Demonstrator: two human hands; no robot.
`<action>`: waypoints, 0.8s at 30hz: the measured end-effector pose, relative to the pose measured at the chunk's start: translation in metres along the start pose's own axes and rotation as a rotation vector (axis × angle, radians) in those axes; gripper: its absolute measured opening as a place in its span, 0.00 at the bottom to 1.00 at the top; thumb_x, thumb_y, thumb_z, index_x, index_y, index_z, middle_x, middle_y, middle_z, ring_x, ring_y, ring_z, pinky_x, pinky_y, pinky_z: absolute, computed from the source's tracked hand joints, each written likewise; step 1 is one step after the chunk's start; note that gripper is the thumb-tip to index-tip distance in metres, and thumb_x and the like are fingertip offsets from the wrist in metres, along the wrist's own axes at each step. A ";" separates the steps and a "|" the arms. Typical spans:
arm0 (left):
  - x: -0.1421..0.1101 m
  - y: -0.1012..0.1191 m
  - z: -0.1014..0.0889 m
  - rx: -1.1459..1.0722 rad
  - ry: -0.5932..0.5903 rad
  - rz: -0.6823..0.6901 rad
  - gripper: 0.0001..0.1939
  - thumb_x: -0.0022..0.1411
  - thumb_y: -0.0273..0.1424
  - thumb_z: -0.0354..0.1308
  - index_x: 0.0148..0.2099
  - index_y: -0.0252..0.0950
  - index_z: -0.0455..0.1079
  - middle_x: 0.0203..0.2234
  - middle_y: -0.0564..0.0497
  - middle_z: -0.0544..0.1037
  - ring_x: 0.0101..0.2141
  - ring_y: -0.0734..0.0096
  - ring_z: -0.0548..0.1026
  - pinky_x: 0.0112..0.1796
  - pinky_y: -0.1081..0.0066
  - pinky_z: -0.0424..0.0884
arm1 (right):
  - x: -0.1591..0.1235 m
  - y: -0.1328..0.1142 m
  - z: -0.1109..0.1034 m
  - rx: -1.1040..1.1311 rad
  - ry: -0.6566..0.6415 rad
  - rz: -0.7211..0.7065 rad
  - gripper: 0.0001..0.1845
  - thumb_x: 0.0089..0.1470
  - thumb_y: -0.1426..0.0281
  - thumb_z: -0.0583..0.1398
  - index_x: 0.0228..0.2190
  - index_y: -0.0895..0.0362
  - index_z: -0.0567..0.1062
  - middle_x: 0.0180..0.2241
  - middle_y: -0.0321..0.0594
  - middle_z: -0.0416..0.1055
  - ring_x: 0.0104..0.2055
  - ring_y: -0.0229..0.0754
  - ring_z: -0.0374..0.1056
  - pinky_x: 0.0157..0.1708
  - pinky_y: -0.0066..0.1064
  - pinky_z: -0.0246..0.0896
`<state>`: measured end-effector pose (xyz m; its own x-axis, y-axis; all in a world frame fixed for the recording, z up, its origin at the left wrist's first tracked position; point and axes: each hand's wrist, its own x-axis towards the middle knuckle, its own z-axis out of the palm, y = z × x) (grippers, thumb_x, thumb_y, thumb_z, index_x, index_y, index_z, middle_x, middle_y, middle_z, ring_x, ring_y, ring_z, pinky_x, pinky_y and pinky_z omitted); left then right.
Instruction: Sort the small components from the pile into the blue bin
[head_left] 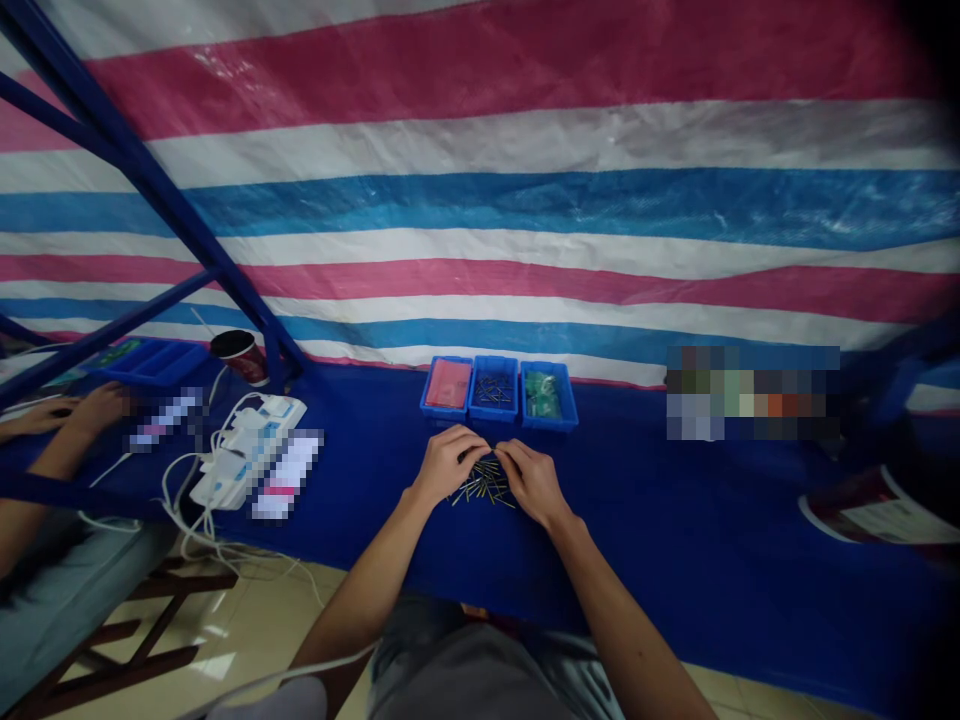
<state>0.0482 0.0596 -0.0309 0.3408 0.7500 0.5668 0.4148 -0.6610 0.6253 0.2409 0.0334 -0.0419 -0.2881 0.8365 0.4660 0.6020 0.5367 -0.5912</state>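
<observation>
Bringing our left hand (448, 463) and right hand (532, 483) close together, we keep both narrowly curled, fingertips meeting just above a loose pile of pins (486, 485) on the blue cloth (660, 530), though we cannot tell whether they hold one. At 12 o'clock stand three blue bins (493, 417), holding a pink sheet (448, 384), more pins (493, 391) and green parts (541, 394). Farther out, a white power strip (247, 450) lies at 9 o'clock, with a cup (240, 355) and another person's hand (97, 405) near 10 o'clock.
</observation>
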 end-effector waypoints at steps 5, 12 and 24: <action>0.000 0.000 0.003 0.011 -0.012 0.017 0.09 0.68 0.33 0.58 0.39 0.36 0.78 0.32 0.47 0.80 0.34 0.69 0.77 0.39 0.68 0.73 | -0.001 0.003 0.005 -0.088 -0.002 0.049 0.21 0.71 0.63 0.47 0.28 0.54 0.69 0.23 0.36 0.69 0.23 0.38 0.65 0.27 0.28 0.53; 0.000 0.000 0.002 0.017 -0.023 0.001 0.10 0.69 0.32 0.57 0.39 0.36 0.78 0.32 0.47 0.80 0.35 0.69 0.76 0.39 0.68 0.72 | -0.001 0.004 0.004 -0.004 -0.025 0.086 0.15 0.69 0.62 0.51 0.34 0.54 0.71 0.26 0.36 0.72 0.26 0.39 0.68 0.28 0.28 0.55; 0.001 0.002 0.000 0.018 0.001 -0.003 0.09 0.68 0.33 0.58 0.39 0.36 0.78 0.32 0.47 0.80 0.34 0.69 0.76 0.39 0.68 0.72 | 0.001 0.003 0.003 0.135 0.023 0.073 0.11 0.69 0.65 0.51 0.41 0.52 0.73 0.38 0.39 0.77 0.39 0.43 0.74 0.40 0.32 0.64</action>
<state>0.0491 0.0591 -0.0289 0.3391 0.7520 0.5653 0.4306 -0.6583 0.6174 0.2406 0.0358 -0.0451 -0.2296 0.8718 0.4327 0.5142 0.4861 -0.7066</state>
